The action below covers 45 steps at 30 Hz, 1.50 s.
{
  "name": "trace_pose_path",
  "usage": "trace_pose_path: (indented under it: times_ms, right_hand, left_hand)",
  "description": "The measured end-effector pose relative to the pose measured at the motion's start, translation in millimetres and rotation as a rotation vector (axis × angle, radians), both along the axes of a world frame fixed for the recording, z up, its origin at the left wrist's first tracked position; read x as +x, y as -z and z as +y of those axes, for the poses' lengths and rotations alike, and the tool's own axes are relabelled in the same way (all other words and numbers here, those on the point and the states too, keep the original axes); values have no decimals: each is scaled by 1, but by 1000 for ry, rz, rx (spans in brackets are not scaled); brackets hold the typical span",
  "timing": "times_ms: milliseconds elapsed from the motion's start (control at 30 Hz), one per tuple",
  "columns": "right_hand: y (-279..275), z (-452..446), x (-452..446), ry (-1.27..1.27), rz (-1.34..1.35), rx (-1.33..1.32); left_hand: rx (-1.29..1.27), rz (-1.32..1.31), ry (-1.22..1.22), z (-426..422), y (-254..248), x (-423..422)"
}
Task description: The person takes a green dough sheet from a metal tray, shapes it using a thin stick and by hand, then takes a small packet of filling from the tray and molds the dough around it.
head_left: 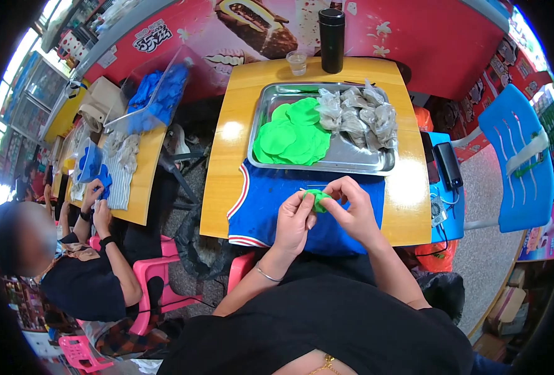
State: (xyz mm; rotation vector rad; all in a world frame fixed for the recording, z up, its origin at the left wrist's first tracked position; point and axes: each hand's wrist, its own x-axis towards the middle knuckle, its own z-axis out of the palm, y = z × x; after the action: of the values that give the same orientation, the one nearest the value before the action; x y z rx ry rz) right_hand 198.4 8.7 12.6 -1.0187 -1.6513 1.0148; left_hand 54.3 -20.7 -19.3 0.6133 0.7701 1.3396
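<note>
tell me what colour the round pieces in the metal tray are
Bright green, seen in the head view.

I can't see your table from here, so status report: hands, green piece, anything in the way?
Left hand, right hand: both pinching green piece above blue cloth. Metal tray of green discs just beyond. Nothing seen blocking the hands.

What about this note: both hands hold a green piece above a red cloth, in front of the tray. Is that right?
Wrong colour: the head view shows a blue cloth. The left hand and right hand hold a green piece above it, in front of the tray.
</note>
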Motion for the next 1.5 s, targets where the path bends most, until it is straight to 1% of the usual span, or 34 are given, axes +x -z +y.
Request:
trace_pose_path:
  times_ms: [67, 167, 267, 367, 467, 567, 667, 767, 867, 967, 1067, 1167, 1267, 1400, 1467, 1500]
  right_hand:
    - [2, 3, 1, 4, -105, 70]
    - [12, 4, 2, -114, 255, -336]
    - [13, 6, 3, -278, 535, -530]
    - [6, 6, 1, -305, 627, -650]
    - [6, 7, 3, -315, 598, -635]
    - [8, 7, 2, -304, 535, -549]
    - [12, 10, 5, -307, 512, -515]
    - [17, 11, 7, -324, 536, -552]
    - [17, 13, 9, -293, 550, -575]
    - [20, 15, 12, -290, 572, -586]
    - [14, 16, 14, -234, 574, -613]
    - [22, 16, 17, -164, 592, -551]
    - [25, 8, 12, -66, 377, -328]
    - [20, 1, 10, -52, 221, -290]
    - [20, -3, 6, -58, 247, -253]
    - [15, -6, 4, -65, 249, -242]
  left_hand:
    - [20, 20, -1, -1, -4, 3]
    - [6, -43, 96, -2, -3, -2]
    - [27, -98, 189, -2, -7, -5]
    - [79, -154, 292, -4, 2, -8]
    - [106, -61, 283, -3, -1, -9]
    - [123, -51, 163, -5, 2, -4]
    - [49, -14, 215, -5, -9, -8]
    - [72, 104, 294, 1, -5, -19]
    - [98, 263, 278, 1, -12, -9]
    - [255, 396, 281, 6, 9, -9]
    - [153, 315, 264, 3, -1, 3]
    - [136, 275, 180, 8, 1, 2]
    - [156, 315, 92, 12, -3, 7]
    - [191, 400, -64, 13, -2, 8]
    - [227, 471, -154, 15, 4, 4]
    - [202, 479, -156, 15, 6, 3]
